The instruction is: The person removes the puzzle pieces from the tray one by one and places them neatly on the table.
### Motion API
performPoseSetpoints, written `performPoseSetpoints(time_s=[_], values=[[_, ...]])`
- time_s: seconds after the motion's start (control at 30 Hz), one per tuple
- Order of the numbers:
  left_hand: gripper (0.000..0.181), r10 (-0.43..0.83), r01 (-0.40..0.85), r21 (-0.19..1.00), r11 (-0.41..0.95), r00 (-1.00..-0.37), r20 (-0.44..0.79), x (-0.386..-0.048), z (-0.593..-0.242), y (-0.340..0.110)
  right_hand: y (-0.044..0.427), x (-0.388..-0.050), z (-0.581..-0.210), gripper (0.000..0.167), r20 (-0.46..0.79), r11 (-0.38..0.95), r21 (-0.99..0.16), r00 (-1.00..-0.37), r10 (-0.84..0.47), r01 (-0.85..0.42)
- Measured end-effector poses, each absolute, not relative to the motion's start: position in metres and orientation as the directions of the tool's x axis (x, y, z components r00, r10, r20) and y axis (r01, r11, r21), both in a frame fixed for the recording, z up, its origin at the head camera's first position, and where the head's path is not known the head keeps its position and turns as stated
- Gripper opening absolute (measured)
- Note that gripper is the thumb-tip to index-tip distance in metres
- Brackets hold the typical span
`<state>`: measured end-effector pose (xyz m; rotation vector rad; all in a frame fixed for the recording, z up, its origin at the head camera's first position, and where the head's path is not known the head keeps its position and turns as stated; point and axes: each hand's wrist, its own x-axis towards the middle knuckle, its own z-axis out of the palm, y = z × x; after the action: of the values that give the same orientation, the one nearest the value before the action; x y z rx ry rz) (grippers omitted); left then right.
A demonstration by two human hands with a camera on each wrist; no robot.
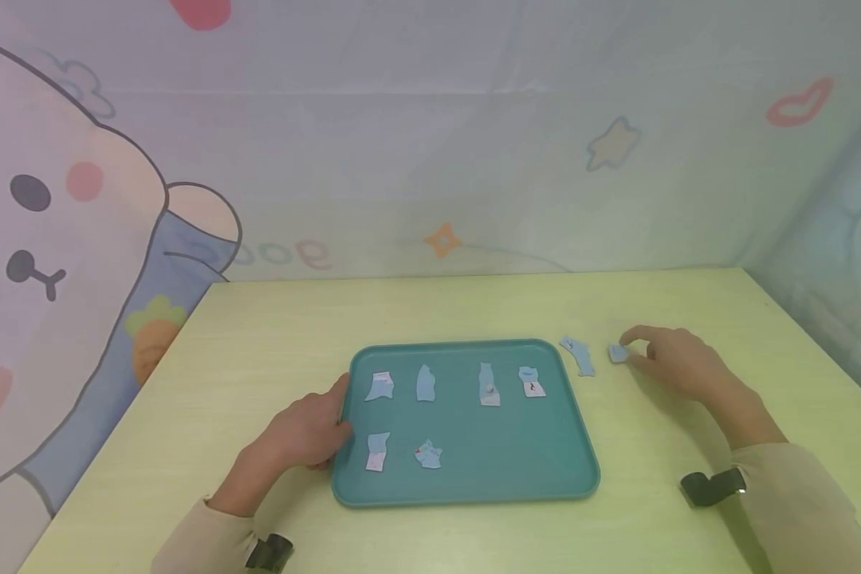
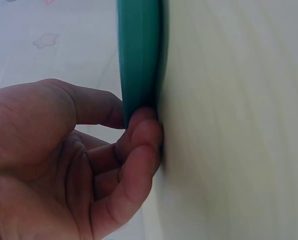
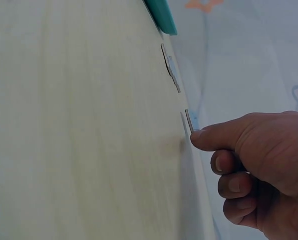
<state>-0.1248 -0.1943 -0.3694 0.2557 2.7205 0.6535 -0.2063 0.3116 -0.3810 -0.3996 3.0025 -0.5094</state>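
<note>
My left hand holds the left rim of a teal tray; in the left wrist view the thumb is against one side of the rim and the other fingers curl at its underside. To the right of the tray, my right hand pinches a small pale-blue puzzle piece between thumb and forefinger. That piece shows edge-on in the right wrist view, tilted off the table. Between it and the tray lies another irregular pale-blue puzzle piece, touched by neither hand.
Several flat, irregular puzzle pieces lie apart on the tray, among them a pink-and-blue one and a jagged one. The tray rests on a pale yellow table. A cartoon-printed cloth hangs behind it.
</note>
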Motion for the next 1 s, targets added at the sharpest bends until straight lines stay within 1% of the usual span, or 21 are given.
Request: performPoseSetpoints(time_s=[0.4, 1.0], values=[[0.073, 0.233, 0.091, 0.446, 0.891, -0.932, -0.277, -0.1254, -0.3705, -0.1936, 0.3107, -0.2066, -0.3804, 0.031, -0.028, 0.916, -0.319, -0.964, -0.265, -0.243], [0.073, 0.234, 0.090, 0.453, 0.887, -0.933, -0.273, -0.1251, -0.3703, -0.1927, 0.3123, -0.2077, -0.3851, 0.031, -0.015, 0.918, -0.310, -0.964, -0.266, -0.248]])
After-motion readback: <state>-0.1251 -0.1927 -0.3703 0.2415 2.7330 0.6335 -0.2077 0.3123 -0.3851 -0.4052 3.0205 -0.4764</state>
